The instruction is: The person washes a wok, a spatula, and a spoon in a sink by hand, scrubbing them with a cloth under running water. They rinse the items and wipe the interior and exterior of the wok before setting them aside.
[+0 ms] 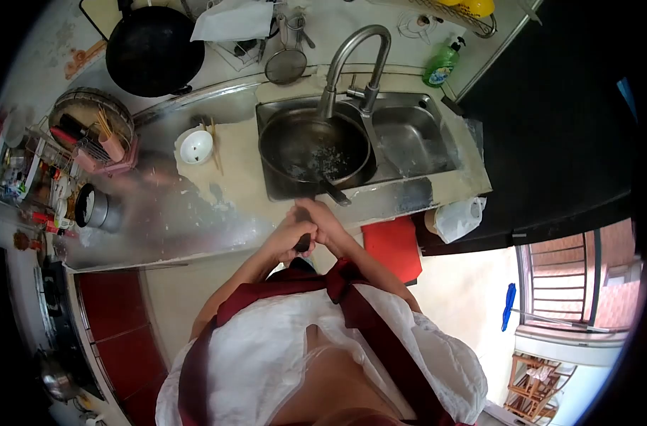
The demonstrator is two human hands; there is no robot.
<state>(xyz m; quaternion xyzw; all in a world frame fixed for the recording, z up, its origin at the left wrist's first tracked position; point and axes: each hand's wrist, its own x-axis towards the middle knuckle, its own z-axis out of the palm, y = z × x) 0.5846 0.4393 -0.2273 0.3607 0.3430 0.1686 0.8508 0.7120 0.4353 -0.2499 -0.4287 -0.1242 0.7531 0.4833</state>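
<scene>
Both of my hands are together in front of the counter's edge, just below the sink. My left hand [289, 238] and my right hand [322, 219] are wrapped round a dark object [304, 241], whose full shape is hidden by the fingers. Beyond them a large dark wok [313, 145] lies in the left basin, its handle pointing toward me over the sink's front edge. Water and small bits show in the wok. The faucet [328, 99] hangs over it.
On the counter [160, 206] to the left are a white bowl [196, 147], chopsticks [216, 145] and a knife rack [89, 153]. Behind stand another wok [155, 53], a strainer [286, 66] and a green soap bottle [441, 65]. A white bag [459, 219] hangs at the right edge.
</scene>
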